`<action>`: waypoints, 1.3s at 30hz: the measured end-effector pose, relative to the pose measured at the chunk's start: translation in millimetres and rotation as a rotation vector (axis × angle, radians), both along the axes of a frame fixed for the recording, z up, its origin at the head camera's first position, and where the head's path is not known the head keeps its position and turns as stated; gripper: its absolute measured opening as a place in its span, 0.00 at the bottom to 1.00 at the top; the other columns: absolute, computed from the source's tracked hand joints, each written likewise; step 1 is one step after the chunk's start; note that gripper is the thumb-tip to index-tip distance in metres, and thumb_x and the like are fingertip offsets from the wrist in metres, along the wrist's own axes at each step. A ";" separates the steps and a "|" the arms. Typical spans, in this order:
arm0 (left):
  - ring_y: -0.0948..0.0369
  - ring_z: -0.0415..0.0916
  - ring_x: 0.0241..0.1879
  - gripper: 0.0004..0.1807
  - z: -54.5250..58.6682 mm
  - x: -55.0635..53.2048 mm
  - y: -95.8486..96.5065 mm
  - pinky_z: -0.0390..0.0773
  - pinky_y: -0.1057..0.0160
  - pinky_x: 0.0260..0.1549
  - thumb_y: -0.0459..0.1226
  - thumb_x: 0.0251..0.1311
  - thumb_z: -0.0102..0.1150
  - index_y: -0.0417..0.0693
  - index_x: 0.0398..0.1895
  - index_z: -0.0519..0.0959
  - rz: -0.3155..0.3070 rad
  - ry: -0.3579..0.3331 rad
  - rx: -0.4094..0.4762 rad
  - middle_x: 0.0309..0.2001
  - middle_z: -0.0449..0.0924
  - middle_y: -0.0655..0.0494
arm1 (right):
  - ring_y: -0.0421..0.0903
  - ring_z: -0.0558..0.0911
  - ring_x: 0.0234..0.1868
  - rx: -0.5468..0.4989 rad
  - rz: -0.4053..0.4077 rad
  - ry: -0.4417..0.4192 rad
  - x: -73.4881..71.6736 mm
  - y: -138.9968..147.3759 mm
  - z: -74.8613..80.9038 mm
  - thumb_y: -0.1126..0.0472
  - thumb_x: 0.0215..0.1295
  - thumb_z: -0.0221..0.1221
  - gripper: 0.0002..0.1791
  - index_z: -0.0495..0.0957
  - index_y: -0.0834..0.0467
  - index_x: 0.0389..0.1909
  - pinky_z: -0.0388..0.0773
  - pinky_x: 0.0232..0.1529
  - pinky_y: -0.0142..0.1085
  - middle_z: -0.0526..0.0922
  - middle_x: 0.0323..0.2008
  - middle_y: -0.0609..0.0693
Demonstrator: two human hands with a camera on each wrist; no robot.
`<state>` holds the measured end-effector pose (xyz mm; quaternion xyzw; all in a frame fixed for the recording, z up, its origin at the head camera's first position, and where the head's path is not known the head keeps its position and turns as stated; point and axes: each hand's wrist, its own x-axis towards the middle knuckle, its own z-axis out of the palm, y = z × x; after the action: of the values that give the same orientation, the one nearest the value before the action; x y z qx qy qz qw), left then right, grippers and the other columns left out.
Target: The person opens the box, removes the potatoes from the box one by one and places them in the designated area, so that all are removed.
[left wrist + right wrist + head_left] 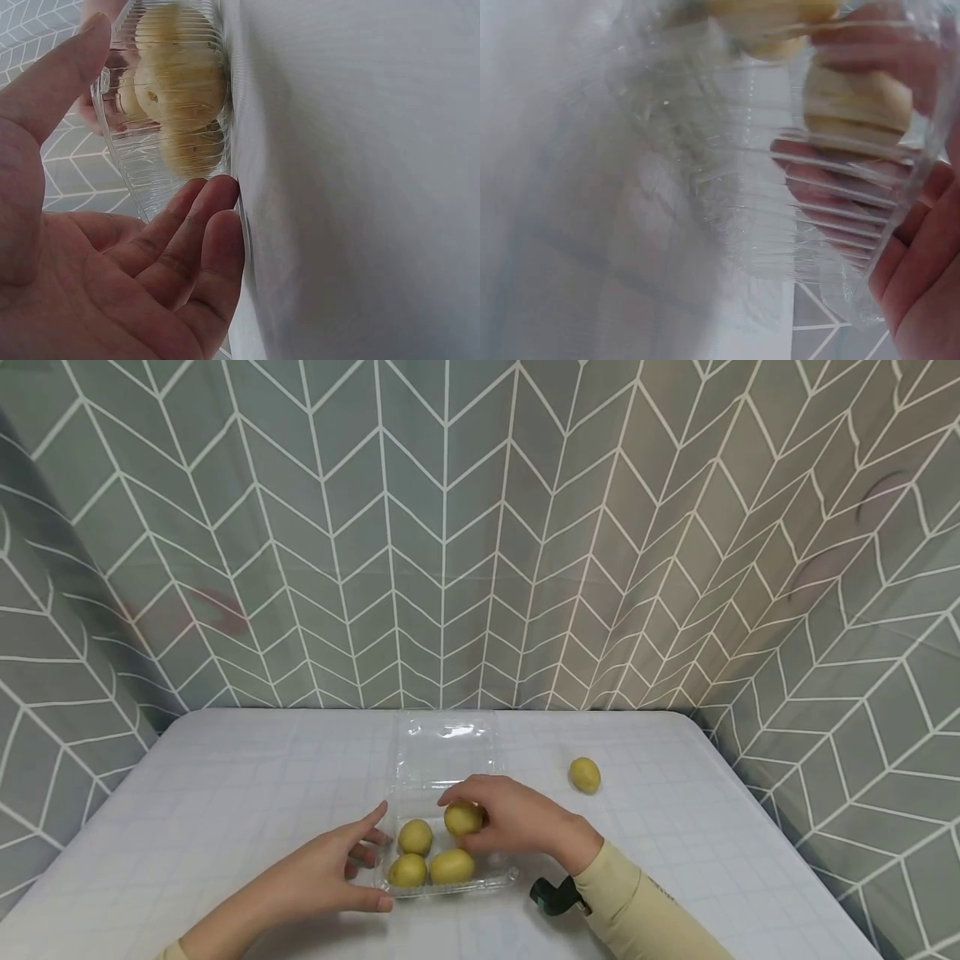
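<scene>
A clear plastic box point(491, 883) lies on the table with its hinged lid point(446, 752) laid back. Three small potatoes sit inside: one at the left point(416, 837), with two in front point(407, 870) point(452, 866). My right hand point(517, 814) reaches over the box and grips another potato point(462, 818) between thumb and fingers. Through the box's ribbed wall, the right wrist view shows this held potato point(855, 109). My left hand point(322, 881) stands spread at the box's left side, its fingertips point(221, 191) right by the wall.
A lone potato point(585, 775) lies on the white tablecloth point(300, 760), to the right of the lid. A patterned curtain point(442, 543) hangs behind the table and along both sides. A dark wrist camera point(553, 896) sits under the right sleeve.
</scene>
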<state>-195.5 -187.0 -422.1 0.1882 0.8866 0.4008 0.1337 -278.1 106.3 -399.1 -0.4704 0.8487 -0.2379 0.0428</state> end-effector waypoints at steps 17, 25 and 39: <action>0.58 0.76 0.51 0.63 2.8 0.9 0.4 0.79 0.62 0.44 0.56 0.45 0.77 0.42 0.78 0.50 0.003 -0.015 0.003 0.60 0.74 0.56 | 0.41 0.82 0.40 -0.264 -0.139 -0.322 -5.2 7.2 0.2 0.59 0.54 0.74 0.30 0.78 0.55 0.60 0.82 0.42 0.35 0.79 0.49 0.41; 0.59 0.77 0.51 0.63 1.2 0.2 1.5 0.79 0.62 0.43 0.57 0.44 0.76 0.43 0.78 0.50 0.008 -0.003 -0.012 0.59 0.75 0.57 | 0.41 0.82 0.38 -0.289 -0.215 -0.283 -0.5 14.4 1.9 0.54 0.52 0.75 0.31 0.78 0.52 0.59 0.82 0.41 0.34 0.78 0.50 0.39; 0.58 0.76 0.51 0.64 0.2 -0.9 1.3 0.78 0.62 0.43 0.57 0.44 0.76 0.43 0.78 0.50 0.006 -0.003 -0.019 0.60 0.74 0.57 | 0.46 0.82 0.41 -0.377 -0.336 -0.280 4.5 45.5 6.1 0.62 0.52 0.75 0.30 0.78 0.53 0.58 0.82 0.43 0.39 0.78 0.53 0.49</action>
<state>-196.4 -185.7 -421.9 0.1835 0.8907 0.3933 0.1356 -273.7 151.7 -393.0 -0.2853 0.8414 -0.4579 0.0315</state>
